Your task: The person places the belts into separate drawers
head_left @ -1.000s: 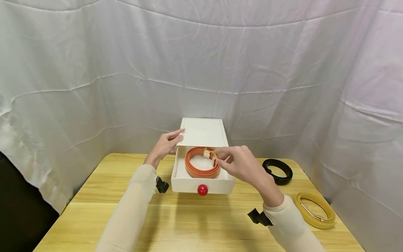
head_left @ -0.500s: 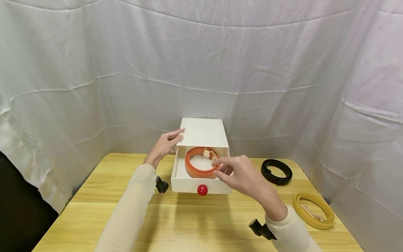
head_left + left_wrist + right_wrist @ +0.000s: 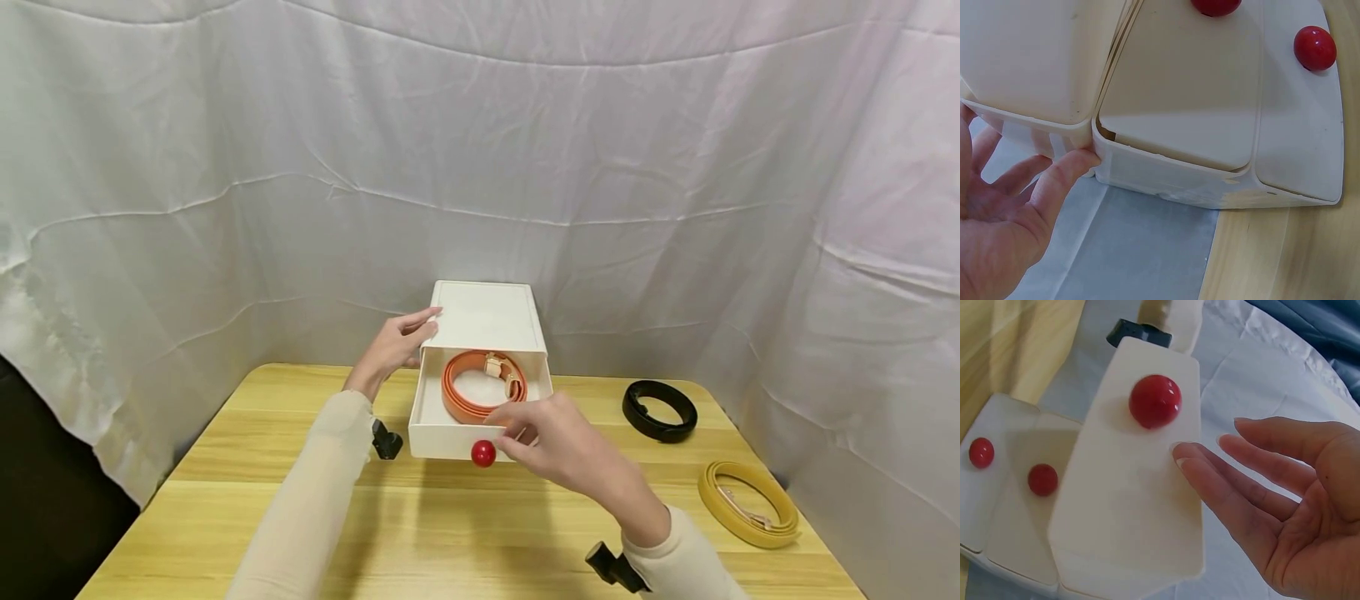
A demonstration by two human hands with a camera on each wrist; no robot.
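Observation:
A white drawer box [image 3: 483,312] stands at the back of the table with its drawer [image 3: 442,440] pulled out. An orange belt [image 3: 461,398] with a pale buckle lies coiled inside the drawer. My left hand [image 3: 393,343] rests on the box's left top edge with straight fingers; in the left wrist view its fingers [image 3: 1063,172] touch the box's corner. My right hand [image 3: 547,442] is at the drawer front, just right of the red knob [image 3: 483,452]. In the right wrist view its fingers [image 3: 1222,481] are extended beside the knob [image 3: 1155,400] and hold nothing.
A coiled black belt [image 3: 659,409] lies on the wooden table [image 3: 450,533] right of the box. A coiled yellow belt [image 3: 746,502] lies nearer the right edge. White cloth [image 3: 225,167] hangs behind and on both sides.
My right hand has left the belt's buckle inside the drawer and drawn back and down to the drawer front by the red knob. The left hand has not moved.

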